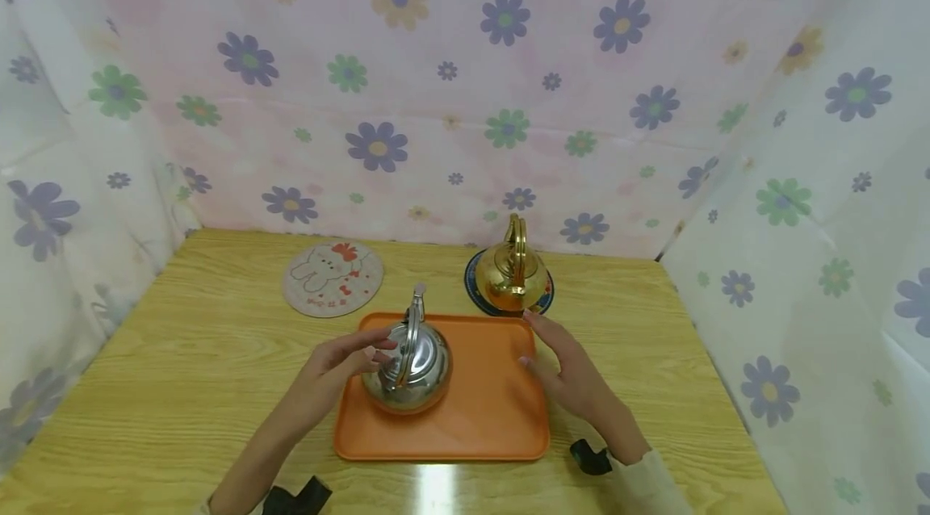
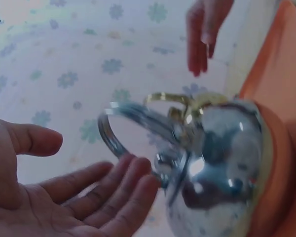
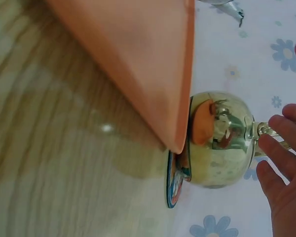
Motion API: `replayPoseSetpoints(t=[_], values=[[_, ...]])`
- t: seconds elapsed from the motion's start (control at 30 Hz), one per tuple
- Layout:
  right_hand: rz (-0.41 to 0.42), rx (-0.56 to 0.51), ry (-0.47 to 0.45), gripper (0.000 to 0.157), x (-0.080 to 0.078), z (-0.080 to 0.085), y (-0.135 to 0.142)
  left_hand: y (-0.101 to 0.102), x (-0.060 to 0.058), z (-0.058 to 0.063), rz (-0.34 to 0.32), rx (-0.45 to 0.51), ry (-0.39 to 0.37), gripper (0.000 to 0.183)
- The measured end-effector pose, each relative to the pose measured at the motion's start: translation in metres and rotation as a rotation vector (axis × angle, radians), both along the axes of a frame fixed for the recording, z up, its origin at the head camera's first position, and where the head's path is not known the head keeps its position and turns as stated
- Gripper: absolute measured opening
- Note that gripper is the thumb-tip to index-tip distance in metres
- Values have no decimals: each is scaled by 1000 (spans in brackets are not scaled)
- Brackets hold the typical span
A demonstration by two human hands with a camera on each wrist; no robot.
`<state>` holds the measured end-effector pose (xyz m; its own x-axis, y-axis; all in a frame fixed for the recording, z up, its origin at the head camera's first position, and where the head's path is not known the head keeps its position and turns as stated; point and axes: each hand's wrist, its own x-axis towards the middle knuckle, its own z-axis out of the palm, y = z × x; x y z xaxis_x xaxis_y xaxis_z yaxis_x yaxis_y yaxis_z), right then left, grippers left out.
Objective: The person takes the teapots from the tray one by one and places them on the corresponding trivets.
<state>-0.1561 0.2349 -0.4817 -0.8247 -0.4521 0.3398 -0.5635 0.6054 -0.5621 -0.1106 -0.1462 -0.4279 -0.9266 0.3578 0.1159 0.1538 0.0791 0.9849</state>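
A silver teapot (image 1: 429, 370) stands on the left half of an orange tray (image 1: 487, 442), its handle raised. My left hand (image 1: 341, 362) is beside that handle, fingers extended and holding nothing; the left wrist view shows its palm and loosely spread fingers (image 2: 123, 197) near the pot. Over the tray's right edge hovers my right hand (image 1: 570, 370), thumb and fingers apart with nothing between them. Just beyond its fingertips a golden teapot (image 1: 501, 281) sits on a blue patterned round coaster (image 1: 472, 289). In the right wrist view the fingers (image 3: 281, 153) overlap the golden pot's handle.
A round pale mat (image 1: 298, 281) with a cartoon rabbit and red bow lies at the back left of the wooden table (image 1: 218, 337). Flower-printed cloth (image 1: 436, 95) hangs behind the table and along both sides. Dark straps (image 1: 590, 458) are on the wrists.
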Motion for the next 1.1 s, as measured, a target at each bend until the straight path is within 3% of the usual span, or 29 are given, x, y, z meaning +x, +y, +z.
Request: replayPoseSetpoints(t=[0.13,0.3,0.5,0.73,1.1], values=[[53,105,-13,69,4,-2,7,9,1,8,-52,13,-40,45],[91,207,-80,74,8,-5,17,15,0,15,-68,22,-119,49],[135,305,-136,72,9,-11,28,22,-9,10,-74,52,-161,52],[192,323,-222,76,4,-19,40,33,-19,1,-60,73,-214,51],[201,318,-313,83,0,-21,44,43,-19,6,17,156,-273,50]])
